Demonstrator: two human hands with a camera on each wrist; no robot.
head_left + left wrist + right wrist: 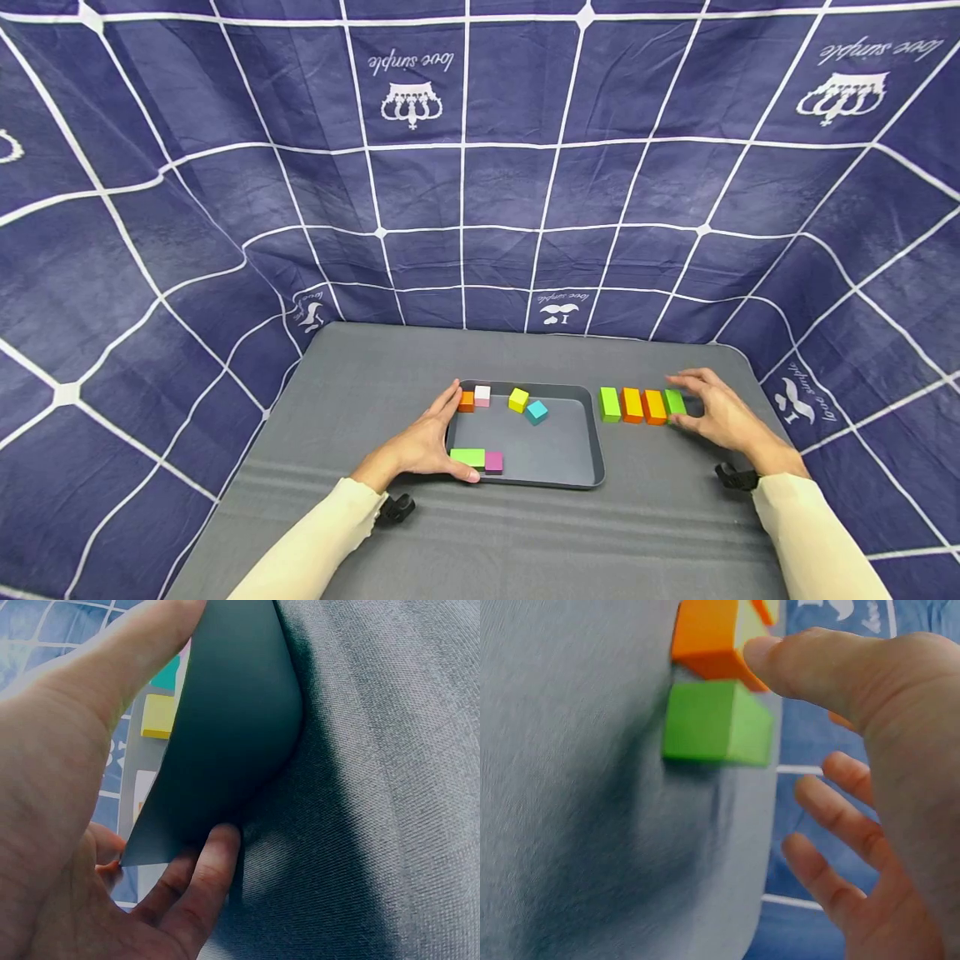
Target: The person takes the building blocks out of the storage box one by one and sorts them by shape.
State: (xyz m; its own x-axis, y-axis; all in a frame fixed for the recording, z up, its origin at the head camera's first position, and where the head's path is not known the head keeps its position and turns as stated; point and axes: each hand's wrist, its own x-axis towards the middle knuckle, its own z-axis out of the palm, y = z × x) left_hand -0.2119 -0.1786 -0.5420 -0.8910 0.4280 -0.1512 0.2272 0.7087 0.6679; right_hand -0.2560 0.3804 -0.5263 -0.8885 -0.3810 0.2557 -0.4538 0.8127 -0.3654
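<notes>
My left hand (427, 437) grips the left end of a dark grey tray (551, 446). In the left wrist view, its thumb lies along the rim and its fingertips rest against the tray wall (232, 712). My right hand (720, 417) hovers around the rightmost green block (676, 402), thumb and fingers spread apart. In the right wrist view, that green block (705, 724) sits on the table with the thumb above it. Left of it stand two orange blocks (654, 407) and a light green block (610, 404) in a row.
Inside the tray are an orange block (467, 402), a white cube (482, 396), a yellow cube (518, 400), a blue cube (536, 412), a light green block (468, 457) and a purple cube (493, 462). Blue checked cloth (510, 192) surrounds the grey table (525, 542).
</notes>
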